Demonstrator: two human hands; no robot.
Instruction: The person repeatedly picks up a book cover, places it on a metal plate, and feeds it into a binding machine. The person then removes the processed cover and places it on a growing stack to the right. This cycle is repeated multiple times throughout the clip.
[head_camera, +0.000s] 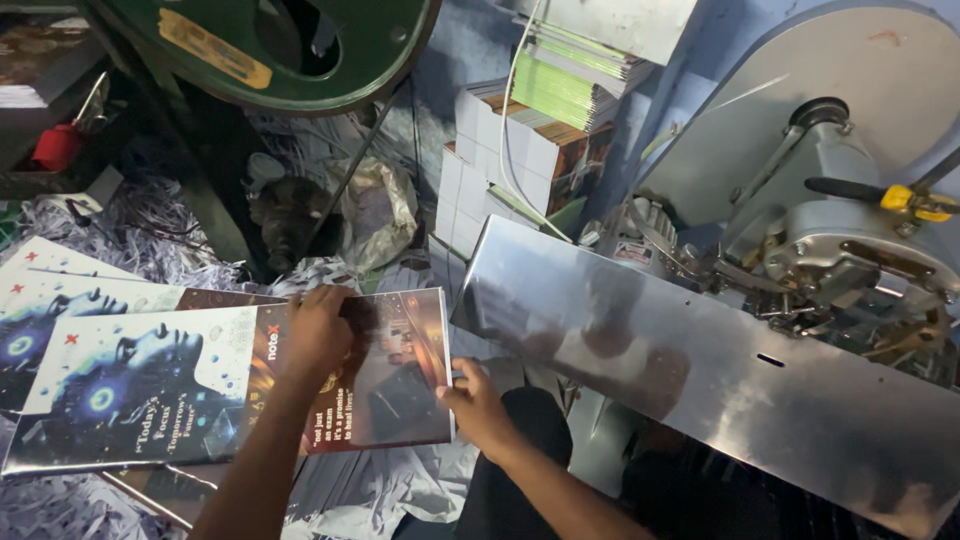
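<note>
our left hand (318, 335) lies palm down on the glossy notebook cover sheet (225, 385), fingers spread and pressing flat near its middle fold, not curled around anything. our right hand (478, 405) is at the sheet's right edge, thumb on top and fingertips tucked beneath, so it pinches that edge lightly. the sheet rests opened out on top of a stack of like printed covers (60, 300) that fans away to the left, over a floor of shredded paper trimmings (150, 235).

we judge the cover to be light, thin and bendy: it would sag if lifted by one corner, and its laminated face looks slick, so a flat palm may slide on it. its edges and corners would crease easily. the best hold seems to be a pinch at two opposite edges, or one edge with the other hand supporting underneath, keeping it flat and away from the folds.

just to the right of the right hand slopes the shiny metal feed table (700, 370) of a stitching machine (850, 240), its head with levers and a yellow-handled tool (915, 200) above. behind, stacks of bound notebooks (510, 150) stand against the blue wall, a crumpled plastic bag (375, 215) lies beside them, and a green press frame (300, 60) looms at the top left.
</note>
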